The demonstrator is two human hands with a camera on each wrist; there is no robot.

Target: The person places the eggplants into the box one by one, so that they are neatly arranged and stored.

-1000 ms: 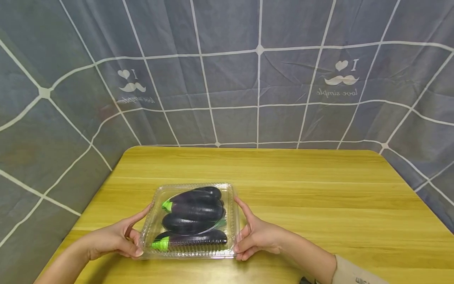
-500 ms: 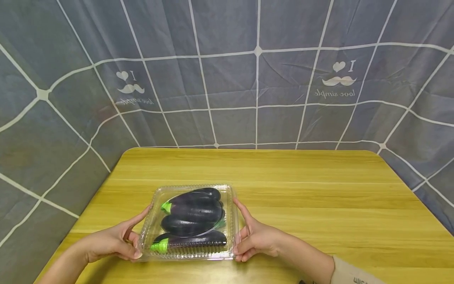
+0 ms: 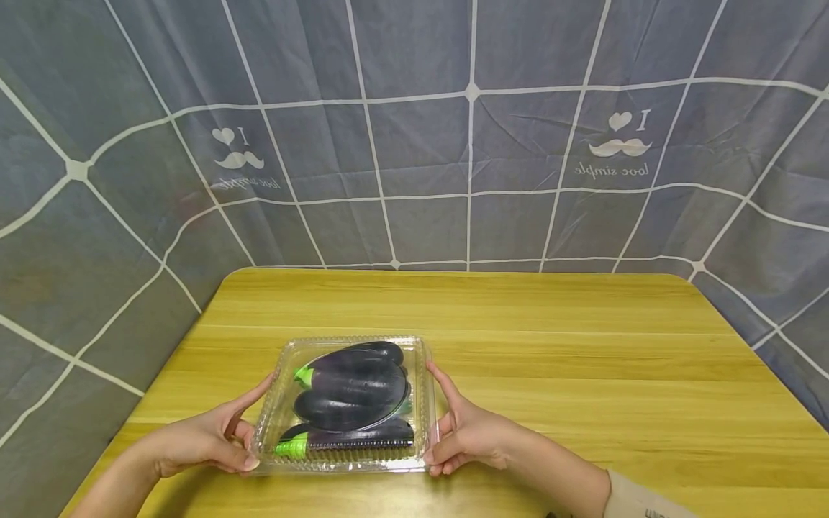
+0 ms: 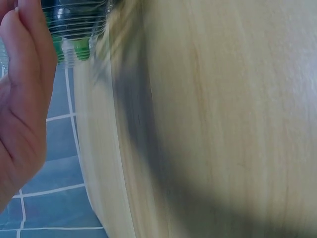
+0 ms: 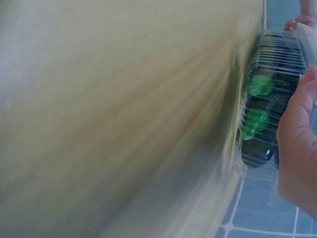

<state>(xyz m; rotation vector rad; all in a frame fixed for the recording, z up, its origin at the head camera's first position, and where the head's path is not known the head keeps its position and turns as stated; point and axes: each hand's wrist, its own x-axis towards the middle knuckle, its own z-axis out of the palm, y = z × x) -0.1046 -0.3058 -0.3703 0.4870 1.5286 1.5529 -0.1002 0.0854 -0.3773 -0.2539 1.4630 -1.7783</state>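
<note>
A clear plastic clamshell box point(image 3: 424, 403) with ribbed walls sits at the front left of the table, its lid down. Inside lie several dark purple eggplants point(image 3: 352, 388) with bright green caps. My left hand point(image 3: 207, 439) grips the box's left side, thumb at the near corner and index finger stretched along the edge. On the opposite side my right hand point(image 3: 476, 435) holds the box the same way. In the left wrist view the ribbed wall and green caps show beyond the left hand point(image 4: 25, 94). The right wrist view shows the right hand point(image 5: 299, 144) against the box wall point(image 5: 277, 52).
The yellow wood-grain table point(image 3: 583, 360) stretches out behind and to the right of the box. A grey curtain point(image 3: 421, 144) with white grid lines and printed moustaches hangs round its back and sides. A small dark object peeks in at the bottom edge near the right sleeve point(image 3: 637, 496).
Both hands keep their hold on the box, which stays in nearly the same place. The whole head view has shifted very slightly.
</note>
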